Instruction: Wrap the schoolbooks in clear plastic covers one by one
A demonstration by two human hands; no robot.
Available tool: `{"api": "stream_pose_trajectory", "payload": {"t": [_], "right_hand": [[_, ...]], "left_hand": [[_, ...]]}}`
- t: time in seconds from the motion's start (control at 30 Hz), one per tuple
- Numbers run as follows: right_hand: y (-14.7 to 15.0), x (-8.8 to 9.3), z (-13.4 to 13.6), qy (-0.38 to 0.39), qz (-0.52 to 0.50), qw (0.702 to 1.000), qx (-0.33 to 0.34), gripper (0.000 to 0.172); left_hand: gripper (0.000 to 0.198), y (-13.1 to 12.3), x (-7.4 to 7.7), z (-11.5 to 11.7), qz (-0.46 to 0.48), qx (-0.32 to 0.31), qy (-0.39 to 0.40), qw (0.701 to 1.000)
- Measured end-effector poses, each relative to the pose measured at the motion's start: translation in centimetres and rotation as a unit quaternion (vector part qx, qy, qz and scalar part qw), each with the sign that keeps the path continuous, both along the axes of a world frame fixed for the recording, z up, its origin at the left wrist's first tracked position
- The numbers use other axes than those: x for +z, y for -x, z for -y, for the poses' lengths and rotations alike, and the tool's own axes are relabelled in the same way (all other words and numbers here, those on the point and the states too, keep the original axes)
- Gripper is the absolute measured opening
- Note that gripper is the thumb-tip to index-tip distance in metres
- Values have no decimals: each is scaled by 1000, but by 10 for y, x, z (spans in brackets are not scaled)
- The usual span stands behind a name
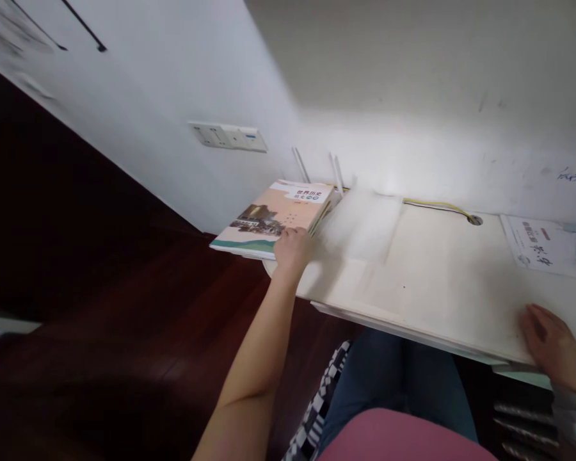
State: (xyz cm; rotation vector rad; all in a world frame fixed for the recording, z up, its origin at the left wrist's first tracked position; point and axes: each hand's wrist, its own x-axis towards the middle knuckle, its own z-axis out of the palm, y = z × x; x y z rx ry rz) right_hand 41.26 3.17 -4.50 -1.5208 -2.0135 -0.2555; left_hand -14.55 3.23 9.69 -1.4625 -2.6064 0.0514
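My left hand point(293, 251) is closed at the near right corner of a history textbook point(273, 214) with a peach cover and a picture of buildings. More books or booklets show beneath it, and the pile juts past the left end of the white desk point(441, 282). Just right of this hand lies a flat white thing point(369, 224), too smeared to name. My right hand point(552, 342) rests at the desk's front edge, loosely curled and a little blurred, with nothing seen in it. Beyond it lies a pale printed booklet point(547, 245).
Two white upright rods point(336, 173) stand by the wall behind the books. A yellow and black cable point(436, 204) runs to a round cable hole point(475, 220). Sockets point(228, 137) sit on the left wall. Dark red floor point(173, 320) lies below.
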Motion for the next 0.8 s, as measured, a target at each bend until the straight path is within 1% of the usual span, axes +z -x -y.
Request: {"api": "stream_pose_trajectory", "payload": {"t": [0.07, 0.13, 0.27, 0.33, 0.4, 0.47, 0.53, 0.6, 0.67, 0.73, 0.8], "right_hand": [[-1, -1, 1, -2, 8, 1000, 0, 44], [-1, -1, 2, -5, 15, 1000, 3, 42], [-1, -1, 3, -6, 17, 1000, 9, 41], [0, 0, 3, -7, 21, 1000, 8, 40], [1, 0, 3, -10, 24, 1000, 7, 41], [2, 1, 4, -10, 27, 1000, 6, 42], [2, 1, 3, -8, 32, 999, 8, 44], [0, 0, 3, -9, 35, 999, 11, 43], [-1, -3, 1, -12, 38, 999, 16, 42], [-2, -5, 1, -16, 35, 999, 21, 40], [0, -5, 0, -20, 31, 999, 37, 41]], "left_hand": [[41, -6, 1, 2, -16, 10, 15, 1000], [39, -11, 5, 3, -14, 17, 23, 1000], [36, -11, 21, 7, -1, 14, 51, 999], [37, -8, 30, 8, 3, 9, 52, 999], [38, -7, 36, 7, 2, -3, 46, 999], [38, -8, 36, 1, -5, -27, 49, 998], [37, -12, 31, -7, -14, -46, 54, 997], [36, -17, 23, -16, -19, -49, 52, 997], [37, -19, 19, -20, -22, -43, 45, 998], [38, -15, 23, -18, -26, -41, 39, 998], [38, -7, 36, -9, -24, -34, 30, 999]]}}
